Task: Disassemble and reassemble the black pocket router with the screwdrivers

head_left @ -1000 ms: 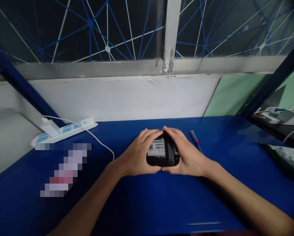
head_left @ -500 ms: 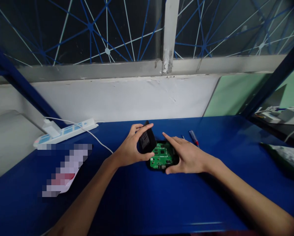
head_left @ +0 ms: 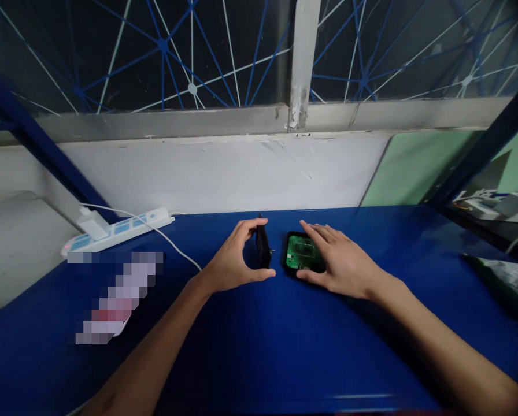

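Note:
My left hand (head_left: 233, 257) grips a thin black cover (head_left: 263, 245) between thumb and fingers, holding it on edge. To its right, a black casing with a green circuit board (head_left: 300, 248) inside lies on the blue table (head_left: 241, 346). My right hand (head_left: 339, 257) spans the right part of that casing, fingers over its far side and thumb at its near side. The palm hides the casing's right end. A gap separates the cover from the casing.
A white power strip (head_left: 126, 230) with a plug and cable lies at the back left. Nearer is a pixelated pale item (head_left: 124, 294). At the right edge lies a silvery and dark green bag (head_left: 508, 277). A wall and window stand behind the table.
The black cover has turned more upright, away from the circuit board. The casing and my right hand have shifted right and slightly back, and the screwdriver is now hidden from view.

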Demonstrator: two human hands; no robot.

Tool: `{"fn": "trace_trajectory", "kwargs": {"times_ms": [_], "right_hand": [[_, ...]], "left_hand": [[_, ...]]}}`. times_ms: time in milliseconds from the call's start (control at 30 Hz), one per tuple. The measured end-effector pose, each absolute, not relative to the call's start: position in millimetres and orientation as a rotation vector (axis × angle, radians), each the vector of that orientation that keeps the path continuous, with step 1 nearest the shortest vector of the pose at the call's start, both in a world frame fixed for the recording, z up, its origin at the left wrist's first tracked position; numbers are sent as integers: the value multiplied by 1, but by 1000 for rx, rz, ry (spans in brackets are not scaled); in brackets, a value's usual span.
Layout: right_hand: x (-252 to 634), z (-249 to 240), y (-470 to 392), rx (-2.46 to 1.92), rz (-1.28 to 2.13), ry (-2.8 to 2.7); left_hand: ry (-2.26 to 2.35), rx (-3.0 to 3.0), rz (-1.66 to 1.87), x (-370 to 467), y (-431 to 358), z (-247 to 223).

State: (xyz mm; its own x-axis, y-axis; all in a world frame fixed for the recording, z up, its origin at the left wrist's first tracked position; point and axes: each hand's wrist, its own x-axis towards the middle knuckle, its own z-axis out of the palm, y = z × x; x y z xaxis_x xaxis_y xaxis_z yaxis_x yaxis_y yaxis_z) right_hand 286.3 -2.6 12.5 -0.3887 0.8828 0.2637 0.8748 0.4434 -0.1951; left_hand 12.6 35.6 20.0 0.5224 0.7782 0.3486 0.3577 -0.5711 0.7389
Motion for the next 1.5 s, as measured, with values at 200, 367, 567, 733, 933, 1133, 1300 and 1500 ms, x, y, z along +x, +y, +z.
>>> {"fn": "trace_trajectory", "kwargs": {"times_ms": [200,367,567,733,933,1133,1300,1500], "right_hand": [[257,19,-5,-1243,230,-2423],[233,29,15,-1172,278,-2497],[223,36,41,-1005,611,-2456],[222,26,54,-1208,637,-2341],[219,19,63,-1330,560,-2342],[209,23,69,-1356,473,-2357],[202,23,73,-1386,429,-2411],[203,21,74,-1433,311,-2446]], "left_hand": [[802,2064,958,13,39,18],[698,1955,1009,9,44,18],[673,1869,1010,3,48,19],[706,1855,1065,-6,55,19],[954,2016,970,-14,57,27],[1196,1877,985,-8,57,34],[1352,1779,978,-9,57,36],[1491,1722,927,-12,60,35]]}}
